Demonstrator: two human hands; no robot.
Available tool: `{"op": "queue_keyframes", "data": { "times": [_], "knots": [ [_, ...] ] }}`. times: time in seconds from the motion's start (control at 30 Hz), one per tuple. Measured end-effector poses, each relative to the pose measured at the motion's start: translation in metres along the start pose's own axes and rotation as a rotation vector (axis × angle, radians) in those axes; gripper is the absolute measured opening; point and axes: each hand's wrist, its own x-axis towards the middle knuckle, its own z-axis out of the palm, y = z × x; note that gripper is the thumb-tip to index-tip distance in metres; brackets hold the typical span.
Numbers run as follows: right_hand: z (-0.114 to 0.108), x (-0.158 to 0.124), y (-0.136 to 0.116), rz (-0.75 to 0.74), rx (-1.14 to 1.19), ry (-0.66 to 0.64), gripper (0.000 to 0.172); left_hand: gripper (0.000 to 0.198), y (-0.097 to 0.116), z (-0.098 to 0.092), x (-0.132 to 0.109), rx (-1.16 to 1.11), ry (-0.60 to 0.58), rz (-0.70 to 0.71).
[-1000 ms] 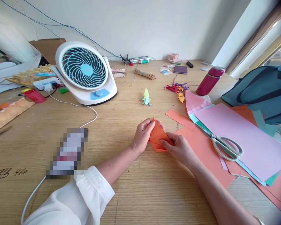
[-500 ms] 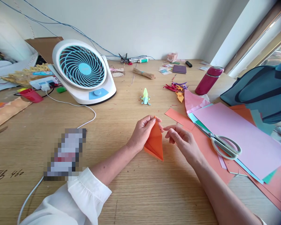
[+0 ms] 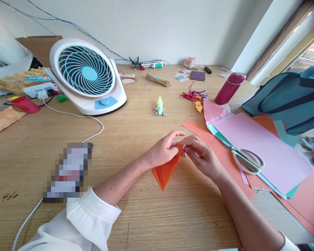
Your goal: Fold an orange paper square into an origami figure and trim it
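Note:
A folded piece of orange paper (image 3: 165, 173) hangs between my hands over the table, its pointed end toward me. My left hand (image 3: 165, 149) grips its upper part between thumb and fingers, with the index finger stretched out. At the paper's upper right edge, my right hand (image 3: 201, 153) pinches with thumb and fingertips. The exact spot where the fingers meet is partly hidden. Beyond the hands stands a small green and blue folded paper figure (image 3: 160, 106).
Scissors (image 3: 247, 160) lie on stacked coloured sheets (image 3: 264, 146) at the right. Behind these are a dark pink bottle (image 3: 230, 88) and a blue bag (image 3: 288, 101). A white fan (image 3: 89, 75) and a phone (image 3: 68, 172) on a cable are at the left.
My right hand has moved in from beside the paper to its upper edge. The orange paper has turned, its lower point swinging left and toward me. The view has shifted slightly.

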Motion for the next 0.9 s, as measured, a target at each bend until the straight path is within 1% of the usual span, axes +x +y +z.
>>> {"op": "queue_keyframes", "data": {
  "times": [0.17, 0.27, 0.37, 0.5, 0.63, 0.7, 0.8, 0.83, 0.9],
  "knots": [
    [-0.004, 0.0, 0.006, -0.031, -0.024, 0.0, 0.02, 0.059, 0.003, -0.002, -0.001, -0.029, -0.058, -0.031],
    [-0.006, 0.0, 0.008, -0.061, -0.123, -0.019, 0.022, 0.059, 0.003, -0.006, -0.001, 0.019, -0.086, 0.04],
    [-0.007, 0.001, 0.007, -0.1, -0.159, -0.058, 0.023, 0.064, 0.001, -0.009, -0.002, 0.115, -0.104, 0.092],
    [-0.007, 0.001, 0.007, -0.082, -0.164, -0.068, 0.018, 0.071, -0.001, -0.01, -0.002, 0.187, -0.173, 0.041],
    [-0.01, 0.0, 0.004, -0.031, -0.163, -0.079, 0.014, 0.063, -0.003, -0.014, 0.0, 0.247, -0.179, -0.005],
    [-0.013, -0.001, 0.002, -0.005, -0.147, -0.09, 0.013, 0.051, -0.004, -0.017, 0.002, 0.29, -0.189, -0.03],
    [-0.018, -0.001, 0.001, 0.004, -0.16, -0.075, 0.014, 0.026, -0.001, -0.024, 0.004, 0.337, -0.173, -0.06],
    [-0.019, -0.001, 0.0, -0.002, -0.173, -0.061, 0.014, 0.023, 0.002, -0.026, 0.004, 0.355, -0.155, -0.07],
    [-0.021, 0.0, 0.0, -0.025, -0.2, -0.028, 0.014, 0.031, 0.01, -0.03, 0.002, 0.397, -0.133, -0.105]
  ]
}}
